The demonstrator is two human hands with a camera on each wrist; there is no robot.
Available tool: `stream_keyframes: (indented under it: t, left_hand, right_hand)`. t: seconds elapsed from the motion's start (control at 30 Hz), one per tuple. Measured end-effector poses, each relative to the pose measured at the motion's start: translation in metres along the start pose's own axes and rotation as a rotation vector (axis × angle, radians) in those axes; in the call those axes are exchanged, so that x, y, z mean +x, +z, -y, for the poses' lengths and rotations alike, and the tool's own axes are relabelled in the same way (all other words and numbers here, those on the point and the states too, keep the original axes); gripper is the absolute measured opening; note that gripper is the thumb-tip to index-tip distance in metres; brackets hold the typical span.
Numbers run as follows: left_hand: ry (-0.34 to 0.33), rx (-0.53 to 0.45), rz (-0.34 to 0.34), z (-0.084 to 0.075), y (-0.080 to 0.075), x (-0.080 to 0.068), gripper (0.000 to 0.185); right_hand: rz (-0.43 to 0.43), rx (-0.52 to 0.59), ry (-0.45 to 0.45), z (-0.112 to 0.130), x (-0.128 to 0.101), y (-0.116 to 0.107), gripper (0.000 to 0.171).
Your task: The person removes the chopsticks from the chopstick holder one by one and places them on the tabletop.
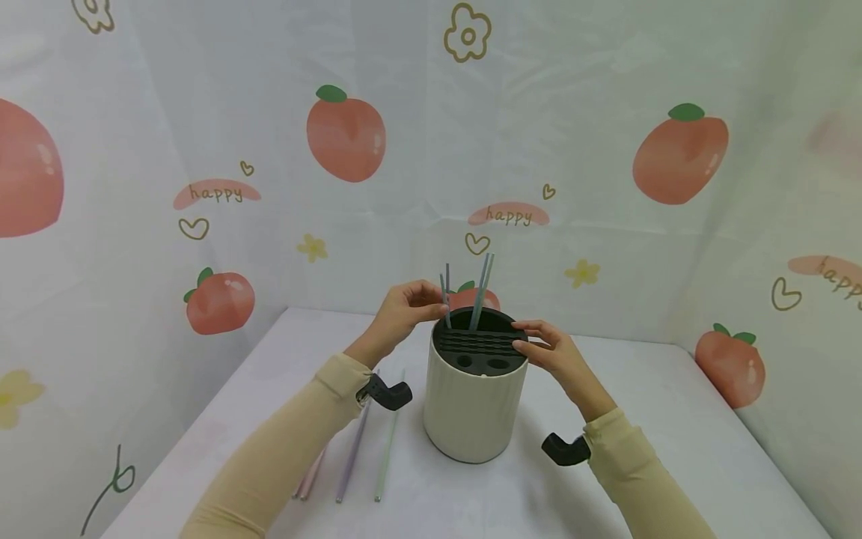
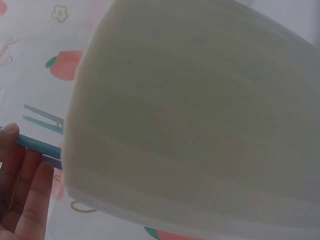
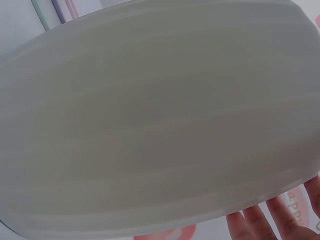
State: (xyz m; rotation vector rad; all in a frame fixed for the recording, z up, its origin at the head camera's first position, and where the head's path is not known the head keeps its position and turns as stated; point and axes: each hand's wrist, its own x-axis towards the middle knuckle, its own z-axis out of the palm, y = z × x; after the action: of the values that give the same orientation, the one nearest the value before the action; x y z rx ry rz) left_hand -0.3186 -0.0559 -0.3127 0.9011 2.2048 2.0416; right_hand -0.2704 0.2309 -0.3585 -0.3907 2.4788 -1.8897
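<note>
The cream utensil holder (image 1: 474, 408) stands upright at centre frame on the worktop (image 1: 673, 419), its black slotted insert (image 1: 480, 346) at the top. Left hand (image 1: 402, 313): grip closed in a pinch on a pair of grey-blue chopsticks (image 1: 445, 296) at the upper left of the holder mouth, tips inside the rear compartment. A second pair (image 1: 482, 290) leans in the same compartment, unsupported. Right hand (image 1: 548, 349): fingers extended, resting on the right rim of the insert, nothing enclosed.

Loose chopsticks (image 1: 367, 442) lie on the worktop at lower left, beside the left sleeve.

Likely faults: the pinched pair may catch on the slotted insert if angled; sideways pressure from either hand may tip the tall holder; the left forearm may sweep the loose chopsticks off the worktop.
</note>
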Motion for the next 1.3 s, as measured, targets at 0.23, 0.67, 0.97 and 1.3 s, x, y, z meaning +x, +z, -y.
stream_keyframes:
  t: [0.23,0.67,0.97,1.3]
  left_hand:
    - [0.131,-0.082,-0.075,-0.027,-0.009,0.014,0.013]
    - [0.266,-0.348,-0.413,-0.108,-0.076,0.031,0.015]
    - [-0.146,-0.101,-0.332,-0.031,-0.119,-0.012,0.030]
    - [-0.456,0.139,-0.214,0.076,-0.151,-0.069,0.047]
  right_hand:
    - [-0.005,0.001,0.003,0.000,0.000,0.000,0.049]
    - [0.007,-0.005,0.000,0.002,-0.001,0.000,0.049]
    - [0.009,0.010,0.000,0.001,-0.002,0.001,0.050]
    - [0.000,0.012,0.002,0.002,-0.002,0.002,0.050]
